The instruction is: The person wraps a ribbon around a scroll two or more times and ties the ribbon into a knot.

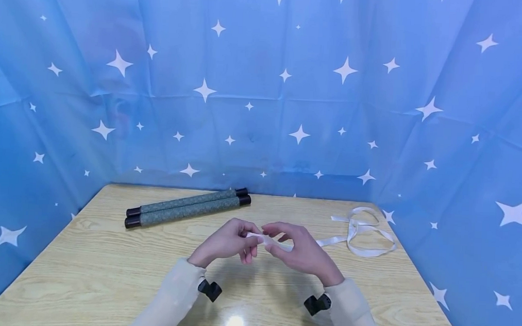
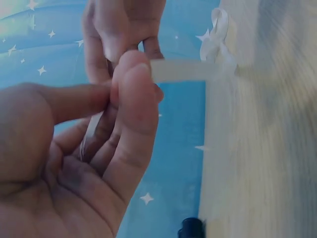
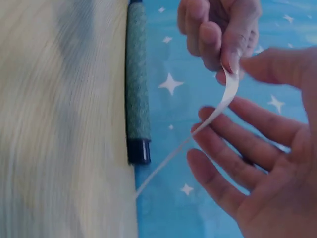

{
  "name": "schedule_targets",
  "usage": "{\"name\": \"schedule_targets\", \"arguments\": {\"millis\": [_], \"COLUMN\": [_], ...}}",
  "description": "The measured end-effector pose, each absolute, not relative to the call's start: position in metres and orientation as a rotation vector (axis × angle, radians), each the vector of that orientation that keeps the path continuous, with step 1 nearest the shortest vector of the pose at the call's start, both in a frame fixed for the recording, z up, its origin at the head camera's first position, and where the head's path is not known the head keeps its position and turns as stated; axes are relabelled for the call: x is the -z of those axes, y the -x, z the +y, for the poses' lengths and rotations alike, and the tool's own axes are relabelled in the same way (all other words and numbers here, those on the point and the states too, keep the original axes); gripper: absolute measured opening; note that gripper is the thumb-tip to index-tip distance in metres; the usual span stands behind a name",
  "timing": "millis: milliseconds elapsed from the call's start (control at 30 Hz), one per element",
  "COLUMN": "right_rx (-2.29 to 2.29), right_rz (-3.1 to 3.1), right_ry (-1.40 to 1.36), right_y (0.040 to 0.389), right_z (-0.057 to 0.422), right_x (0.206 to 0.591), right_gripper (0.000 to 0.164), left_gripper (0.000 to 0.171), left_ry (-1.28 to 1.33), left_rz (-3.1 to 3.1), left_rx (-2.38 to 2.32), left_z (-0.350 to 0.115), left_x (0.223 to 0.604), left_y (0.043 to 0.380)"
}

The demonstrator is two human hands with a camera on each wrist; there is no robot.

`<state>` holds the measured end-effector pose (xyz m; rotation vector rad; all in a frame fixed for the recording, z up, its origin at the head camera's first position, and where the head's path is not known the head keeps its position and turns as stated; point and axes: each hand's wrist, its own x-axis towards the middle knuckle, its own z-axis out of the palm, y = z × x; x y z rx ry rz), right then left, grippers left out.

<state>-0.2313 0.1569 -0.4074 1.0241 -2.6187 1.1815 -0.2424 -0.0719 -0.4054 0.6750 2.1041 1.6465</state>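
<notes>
A narrow white ribbon runs from between my hands to loose loops lying on the right of the table. My left hand pinches one end of it between thumb and fingers, held above the table. In the left wrist view the ribbon stretches away from those fingertips toward the tabletop. My right hand is close beside the left, its fingers spread and loosely bent. The right wrist view has the ribbon passing across the right fingertips, with the right thumb near the left thumb and off the ribbon.
Two long rolls covered in green patterned material, with black end caps, lie side by side at the back left of the wooden table. A blue curtain with white stars hangs behind the table and along both sides.
</notes>
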Motion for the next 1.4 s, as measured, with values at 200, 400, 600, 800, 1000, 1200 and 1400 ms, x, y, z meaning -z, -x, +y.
{"name": "schedule_targets", "arguments": {"millis": [200, 400, 600, 800, 1000, 1200, 1400], "right_rx": [-1.312, -1.265, -1.299, -1.361, -1.410, -1.455, -1.414], "right_rz": [-2.740, -2.820, -2.848, -2.900, -2.919, -2.930, -2.944], "right_ry": [-1.045, -1.019, -1.083, -1.159, -1.238, -1.277, -1.197], "right_y": [0.231, 0.232, 0.234, 0.235, 0.237, 0.242, 0.249], "right_z": [0.157, 0.163, 0.170, 0.180, 0.191, 0.206, 0.221], "right_x": [0.406, 0.405, 0.402, 0.399, 0.395, 0.393, 0.396], "right_gripper": [0.029, 0.024, 0.018, 0.024, 0.026, 0.029, 0.028], "left_gripper": [0.019, 0.020, 0.019, 0.018, 0.019, 0.019, 0.021], "left_ry": [-0.816, -0.825, -0.792, -0.777, -0.749, -0.693, -0.671], "left_rz": [2.150, 2.183, 2.225, 2.266, 2.286, 2.325, 2.365], "left_rx": [-1.538, -1.511, -1.488, -1.486, -1.483, -1.462, -1.452], "left_z": [-0.078, -0.085, -0.096, -0.109, -0.122, -0.136, -0.151], "left_x": [0.401, 0.398, 0.396, 0.393, 0.389, 0.384, 0.383], "left_y": [0.243, 0.245, 0.249, 0.253, 0.255, 0.257, 0.262]}}
